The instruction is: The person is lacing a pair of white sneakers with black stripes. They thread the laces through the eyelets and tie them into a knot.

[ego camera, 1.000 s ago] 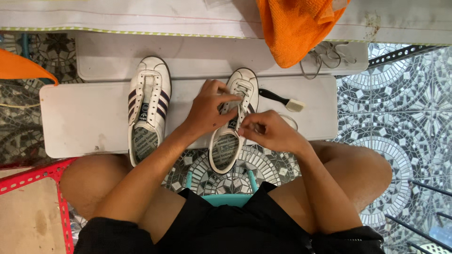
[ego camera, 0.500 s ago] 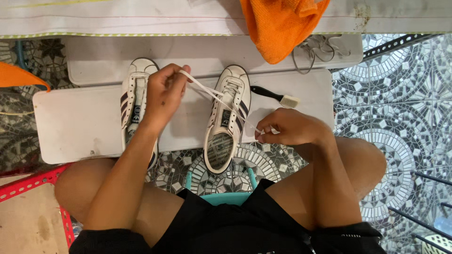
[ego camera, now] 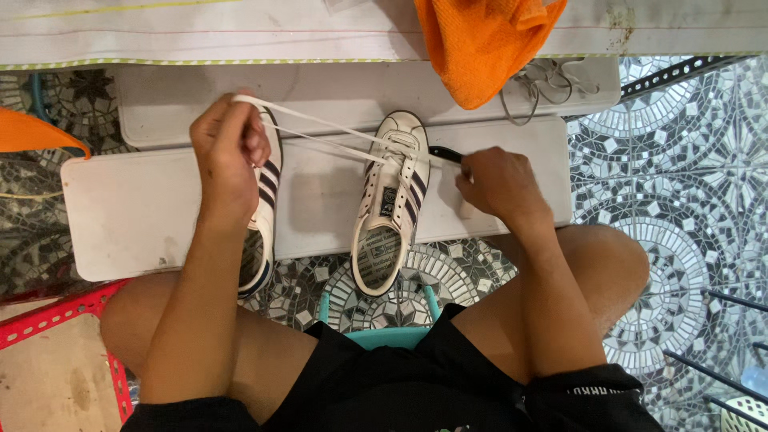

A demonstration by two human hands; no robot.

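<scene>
The person sits over a white board [ego camera: 160, 216] that lies on a tiled floor [ego camera: 672, 200], and two white shoes with dark stripes rest on it. The left hand [ego camera: 228, 152] is lifted up and out to the side, with its fingers pinched tight around the ends of a white lace [ego camera: 320, 136]. The lace runs in two tight lines from that hand to the top holes of the shoe in the middle [ego camera: 392, 204]. The right hand [ego camera: 500, 188] is down on the board just beside that shoe, with its fingers curled in; I cannot tell if they hold a bit of lace or just press down (the thumb side is hidden). The other shoe [ego camera: 264, 208] lies partly under the left arm, so only its edge shows. A dark brush handle [ego camera: 444, 154] peeks out behind the right hand, and an orange cloth [ego camera: 480, 44] hangs over the far edge. It looks like the lacing step, with the lace being drawn through the holes. A next move would call for a firm, even pull and a steady shoe, so the lace lies flat and does not twist.
</scene>
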